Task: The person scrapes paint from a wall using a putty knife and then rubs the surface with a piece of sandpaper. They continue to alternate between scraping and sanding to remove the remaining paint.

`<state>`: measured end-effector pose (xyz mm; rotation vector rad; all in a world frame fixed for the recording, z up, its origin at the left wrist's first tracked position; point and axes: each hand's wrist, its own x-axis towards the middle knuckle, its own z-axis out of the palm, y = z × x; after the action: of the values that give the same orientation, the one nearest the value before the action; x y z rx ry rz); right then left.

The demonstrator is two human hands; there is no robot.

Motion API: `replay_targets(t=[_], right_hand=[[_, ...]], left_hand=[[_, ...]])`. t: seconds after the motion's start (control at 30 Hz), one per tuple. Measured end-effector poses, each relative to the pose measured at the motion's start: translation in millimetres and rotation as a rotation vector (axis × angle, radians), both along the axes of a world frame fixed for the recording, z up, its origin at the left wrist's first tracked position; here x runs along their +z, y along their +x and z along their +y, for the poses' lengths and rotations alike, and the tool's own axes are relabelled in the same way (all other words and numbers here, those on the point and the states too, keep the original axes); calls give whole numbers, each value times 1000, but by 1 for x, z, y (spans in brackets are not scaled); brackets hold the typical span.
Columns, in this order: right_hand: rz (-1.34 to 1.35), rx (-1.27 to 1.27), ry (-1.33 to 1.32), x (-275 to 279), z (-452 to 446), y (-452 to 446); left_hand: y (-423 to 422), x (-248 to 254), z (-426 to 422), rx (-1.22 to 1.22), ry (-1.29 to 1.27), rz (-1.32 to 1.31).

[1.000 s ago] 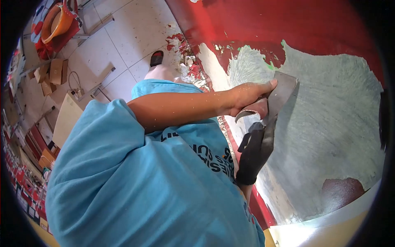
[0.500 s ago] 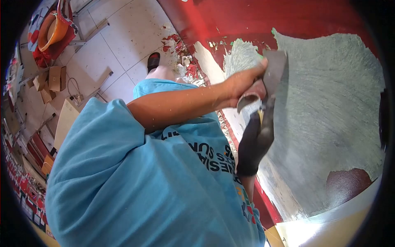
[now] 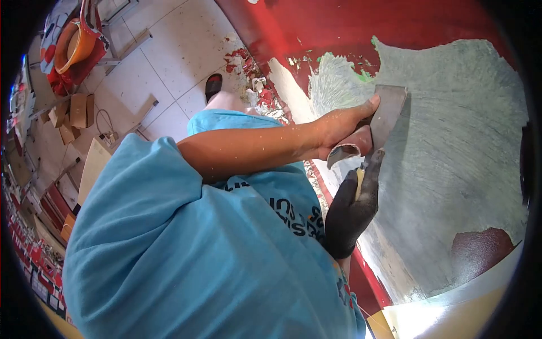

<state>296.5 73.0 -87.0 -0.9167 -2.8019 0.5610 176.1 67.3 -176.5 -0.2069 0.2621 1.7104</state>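
Observation:
My left hand point(image 3: 341, 127), bare, is closed on a wide grey metal blade point(image 3: 388, 113), with its thumb along the blade's near edge. A curled reddish-brown piece point(image 3: 358, 141) lies under the same hand, against the blade. My right hand point(image 3: 353, 212) wears a black glove and is closed around a tool with a pale yellow handle point(image 3: 359, 183). Its fingertips are at the blade's lower end; the tool's working end is hard to make out. Beyond the blade is a red wall point(image 3: 339, 28) with a large grey-green patch point(image 3: 451, 141).
Paint flakes point(image 3: 262, 93) lie along the wall's foot on the tiled floor point(image 3: 164, 62). Cardboard boxes point(image 3: 82, 110) and an orange container point(image 3: 79, 48) are at the left. A bright pale surface point(image 3: 418, 319) is at the lower right.
Both hands shifted up and left, then the left hand and blade came back down and right. The yellow handle, hidden at first, now shows in the gloved hand.

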Motion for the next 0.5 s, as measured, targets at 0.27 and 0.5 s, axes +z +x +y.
replay_targets(t=[0.27,0.5], right_hand=[[44,93,40,-9,4,-2],[-1,-12,-60,2,-1,-7]], left_hand=[[-1,8,-6,1,-17,-95],[8,-8,1,-1,36,-32]])
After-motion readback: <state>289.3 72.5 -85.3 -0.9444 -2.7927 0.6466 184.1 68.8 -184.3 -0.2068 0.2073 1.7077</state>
